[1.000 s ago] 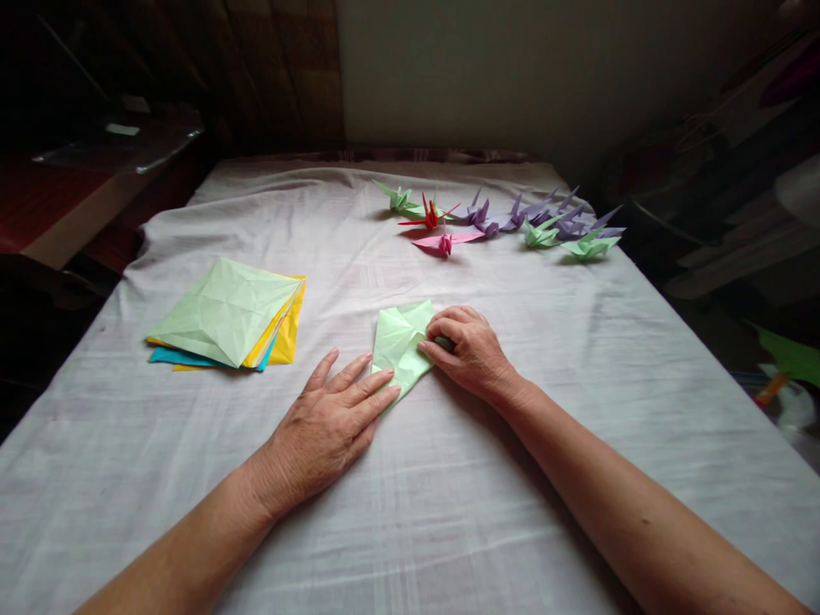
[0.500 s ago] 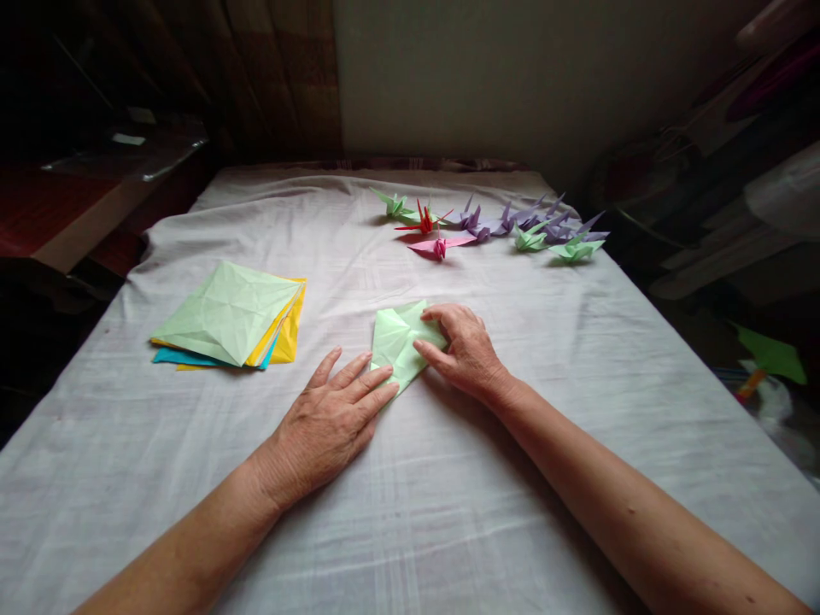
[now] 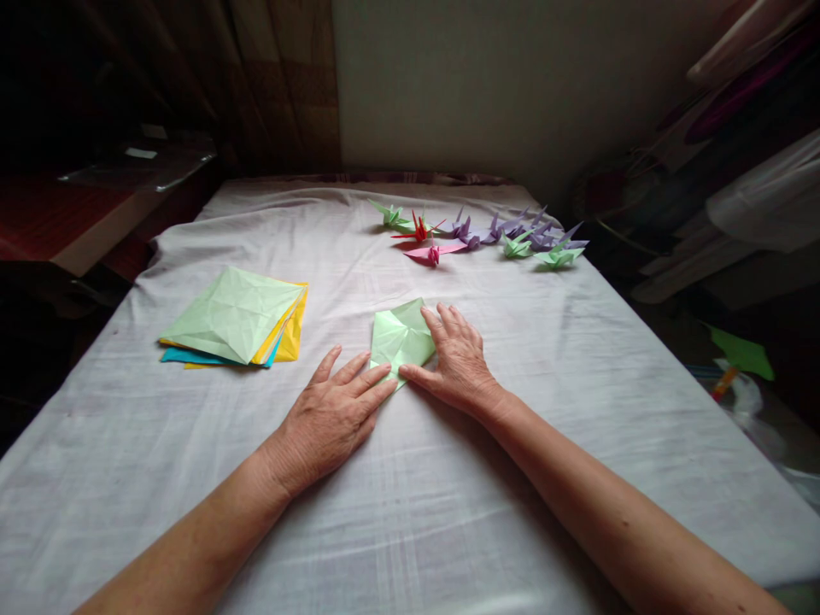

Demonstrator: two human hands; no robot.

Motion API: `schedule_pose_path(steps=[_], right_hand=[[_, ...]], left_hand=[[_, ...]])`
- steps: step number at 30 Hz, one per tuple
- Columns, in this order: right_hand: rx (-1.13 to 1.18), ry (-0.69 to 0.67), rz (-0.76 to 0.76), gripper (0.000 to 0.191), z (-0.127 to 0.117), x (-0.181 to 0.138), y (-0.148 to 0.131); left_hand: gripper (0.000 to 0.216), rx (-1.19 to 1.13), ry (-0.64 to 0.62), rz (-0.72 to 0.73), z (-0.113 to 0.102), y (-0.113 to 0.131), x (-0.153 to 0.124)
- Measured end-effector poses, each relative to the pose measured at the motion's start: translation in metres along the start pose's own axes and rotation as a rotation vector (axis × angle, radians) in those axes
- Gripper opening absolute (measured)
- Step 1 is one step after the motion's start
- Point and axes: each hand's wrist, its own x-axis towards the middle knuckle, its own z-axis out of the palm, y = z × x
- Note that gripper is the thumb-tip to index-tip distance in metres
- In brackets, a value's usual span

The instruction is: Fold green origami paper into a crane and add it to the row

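A creased, partly folded sheet of light green origami paper (image 3: 401,335) lies on the cloth between my hands. My left hand (image 3: 336,406) rests flat with its fingers apart, the fingertips pressing on the paper's near left edge. At the paper's right side, my right hand (image 3: 456,357) is spread open, its thumb on the near edge and its fingertips on the upper right part. Beyond them stand several folded paper cranes: a red one (image 3: 419,229), a pink one (image 3: 434,254), green ones (image 3: 557,254) and purple ones (image 3: 459,226).
To the left sits a stack of paper sheets (image 3: 234,312), light green on top of yellow and blue. A white cloth (image 3: 307,538) covers the table. A reddish-brown wooden surface (image 3: 70,222) with a clear plastic packet (image 3: 147,162) is at the far left. A green paper piece (image 3: 743,352) shows beyond the right edge.
My right hand has opened out, its thumb sliding towards the paper's near edge. The paper's right part lies flatter. My left hand stays almost in place. The view has shifted slightly.
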Motion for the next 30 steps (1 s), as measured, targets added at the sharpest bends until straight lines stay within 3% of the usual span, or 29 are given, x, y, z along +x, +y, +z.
schedule_pose_path(steps=[16, 23, 30], right_hand=[[-0.021, 0.003, -0.014, 0.091, 0.003, 0.006, 0.008], [-0.054, 0.073, 0.143, 0.082, -0.002, 0.011, 0.044], [-0.024, 0.208, 0.094, 0.057, -0.003, 0.008, 0.047]], left_hand=[[0.040, -0.002, 0.017, 0.015, 0.004, -0.001, -0.001], [0.042, -0.006, 0.012, 0.016, 0.004, -0.002, 0.000], [0.040, 0.002, 0.008, 0.007, 0.006, -0.003, -0.001]])
